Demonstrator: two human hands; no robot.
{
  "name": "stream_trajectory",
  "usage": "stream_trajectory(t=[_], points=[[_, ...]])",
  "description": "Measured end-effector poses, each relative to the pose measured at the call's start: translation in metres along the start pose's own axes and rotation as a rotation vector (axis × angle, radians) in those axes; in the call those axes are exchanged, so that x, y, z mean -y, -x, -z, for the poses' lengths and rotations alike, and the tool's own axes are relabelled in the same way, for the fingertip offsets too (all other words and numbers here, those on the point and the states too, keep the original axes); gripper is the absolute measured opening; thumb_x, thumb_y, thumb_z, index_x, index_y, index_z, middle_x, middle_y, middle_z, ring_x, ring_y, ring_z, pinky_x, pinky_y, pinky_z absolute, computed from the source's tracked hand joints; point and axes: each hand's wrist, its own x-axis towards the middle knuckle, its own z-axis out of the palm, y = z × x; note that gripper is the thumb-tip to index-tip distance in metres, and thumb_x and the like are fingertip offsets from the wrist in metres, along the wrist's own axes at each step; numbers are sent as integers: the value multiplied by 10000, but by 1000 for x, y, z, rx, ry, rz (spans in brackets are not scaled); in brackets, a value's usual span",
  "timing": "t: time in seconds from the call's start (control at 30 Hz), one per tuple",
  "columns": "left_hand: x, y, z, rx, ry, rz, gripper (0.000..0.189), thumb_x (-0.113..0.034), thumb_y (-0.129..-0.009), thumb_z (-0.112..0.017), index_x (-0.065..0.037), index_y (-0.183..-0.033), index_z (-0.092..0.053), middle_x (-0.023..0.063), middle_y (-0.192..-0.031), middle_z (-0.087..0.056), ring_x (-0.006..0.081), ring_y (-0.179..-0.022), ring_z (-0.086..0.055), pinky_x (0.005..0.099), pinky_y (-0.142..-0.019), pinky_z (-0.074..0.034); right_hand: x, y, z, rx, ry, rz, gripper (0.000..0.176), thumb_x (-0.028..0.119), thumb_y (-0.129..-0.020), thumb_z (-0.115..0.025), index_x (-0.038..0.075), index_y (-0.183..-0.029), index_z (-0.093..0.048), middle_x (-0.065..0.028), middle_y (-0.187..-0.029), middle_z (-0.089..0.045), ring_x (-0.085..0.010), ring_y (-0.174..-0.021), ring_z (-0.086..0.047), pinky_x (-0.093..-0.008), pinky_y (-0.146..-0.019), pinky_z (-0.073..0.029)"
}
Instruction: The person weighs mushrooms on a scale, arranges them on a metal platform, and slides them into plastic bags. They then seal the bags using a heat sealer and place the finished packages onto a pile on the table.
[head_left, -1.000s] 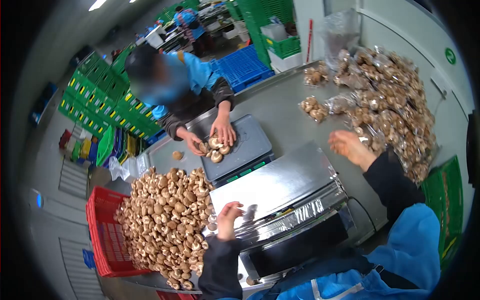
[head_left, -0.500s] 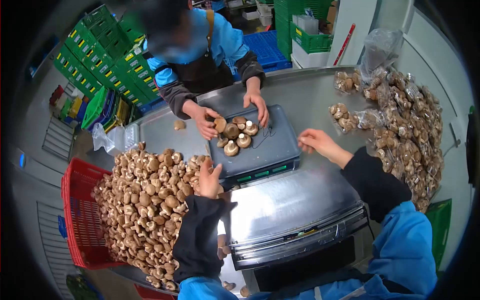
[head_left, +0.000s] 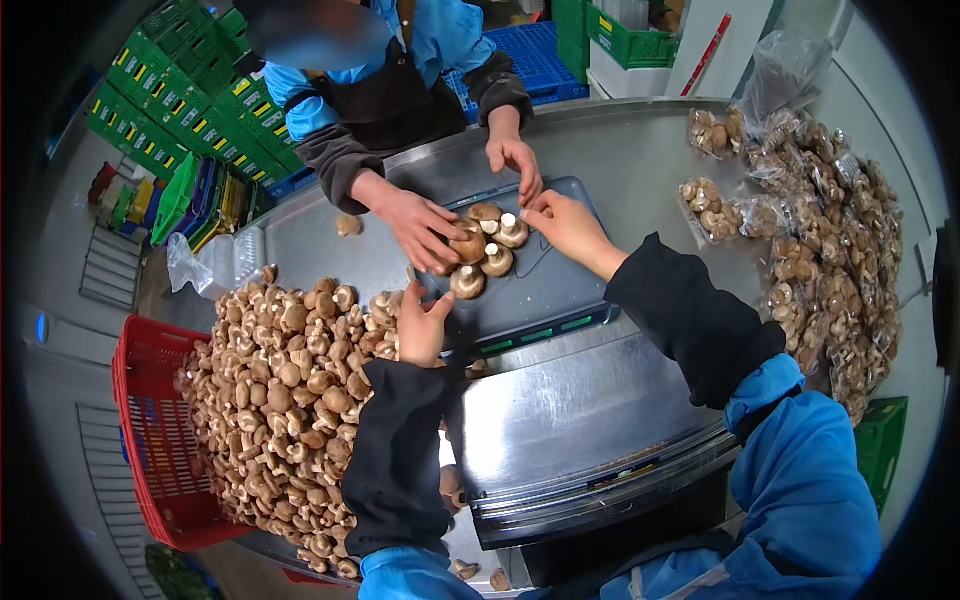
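Note:
A small group of shiitake mushrooms [head_left: 467,283] sits on a grey scale [head_left: 535,298], stems up on several of them. My left hand [head_left: 423,325] is at the scale's front left corner, thumb and fingers apart, near the lowest mushroom and the loose pile. Nothing shows in its grasp. Over the right side of the scale, my right hand [head_left: 572,232] extends its fingers toward the mushrooms, holding nothing visible. A co-worker's hand [head_left: 415,228] covers the left mushrooms; that person's other hand [head_left: 514,158] is close to my right fingertips.
A large heap of loose mushrooms [head_left: 290,400] spills from a red basket [head_left: 150,430] on the left. Bagged mushrooms [head_left: 830,260] are piled on the right. A metal wrapping machine [head_left: 590,400] stands before me. Green crates [head_left: 190,90] are stacked behind the steel table [head_left: 620,140].
My right hand has moved left and forward over the scale, toward the mushrooms. My left hand is still by the scale's corner. The co-worker's left-side hand now lies over the mushrooms.

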Motion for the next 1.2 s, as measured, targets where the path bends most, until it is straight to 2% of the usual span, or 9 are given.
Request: stream_trajectory(t=[0.13, 0.23, 0.37, 0.4, 0.73, 0.83, 1.0, 1.13, 1.2], points=[[5, -12, -9, 18, -29, 52, 866, -355, -787, -722, 105, -1378, -287, 267, -1262, -483, 295, -1081, -542, 345, -893, -453, -17, -18, -13, -37, -38, 113, 507, 436, -836, -624, 2, -1095, -591, -204, -1053, -622, -333, -986, -598, -386, -845, -458], [28, -41, -30, -68, -20, 50, 799, -350, -804, -726, 42, -1378, -332, 192, -1159, -515, 191, -908, -581, 300, -674, -496, -25, -35, -37, 34, -114, 195, 612, 429, -818, -649, -10, -1228, -532, -252, -1234, -524, -373, -1144, -508, -391, -979, -400], [34, -62, -36, -43, -179, 0, 741, -325, -805, -733, -60, -1389, -362, 95, -945, -554, 167, -754, -567, 325, -616, -510, -33, -31, -53, 26, -106, 253, 607, 388, -796, -685, 11, -1245, -523, -234, -1229, -508, -365, -1155, -489, -388, -984, -395], [23, -55, -33, -12, -161, 72, 753, -452, -748, -740, -173, -1372, -426, 230, -1170, -464, 345, -1063, -514, 410, -907, -432, -31, -21, -48, 21, -126, 235, 600, 378, -795, -688, 16, -1245, -524, -229, -1215, -512, -360, -1144, -494, -386, -981, -398], [-43, 148, -43, 109, -115, -257, 660, -187, -771, -749, -85, -1345, -440, 114, -1041, -419, 164, -730, -461, 300, -668, -448, -4, 197, 60, 129, -126, 133, 588, 210, -805, -697, 48, -1306, -434, -149, -1249, -455, -304, -1086, -523, -353, -922, -438], [-49, 212, -62, 258, -129, -111, 682, -210, -760, -773, -96, -1345, -442, 125, -1047, -434, 187, -761, -503, 310, -710, -470, -9, 269, 81, 175, -147, -50, 597, 157, -782, -712, 46, -1300, -436, -139, -1254, -451, -296, -1094, -518, -355, -922, -440], [-51, 251, -80, 236, -253, -295, 753, -211, -753, -776, -129, -1388, -379, 194, -1074, -449, 326, -932, -552, 381, -814, -479, -19, 322, 92, 121, -143, -69, 634, 140, -760, -732, 48, -1307, -425, -141, -1265, -454, -295, -1104, -514, -363, -930, -439], [-52, 253, -62, 330, -281, -189, 901, -247, -757, -777, -92, -1459, -234, 199, -1088, -494, 293, -880, -575, 380, -777, -488, -16, 331, 111, 151, -92, 2, 630, 176, -748, -745, 58, -1290, -444, -162, -1283, -468, -321, -1120, -504, -382, -960, -419], [-48, 268, -34, 178, -425, -350, 720, -121, -762, -756, -53, -1374, -383, 176, -1060, -547, 219, -713, -571, 320, -667, -484, -27, 350, 132, 14, 46, 91, 537, 193, -734, -757, 53, -1201, -532, -126, -1177, -527, -297, -1047, -529, -378, -891, -447]])
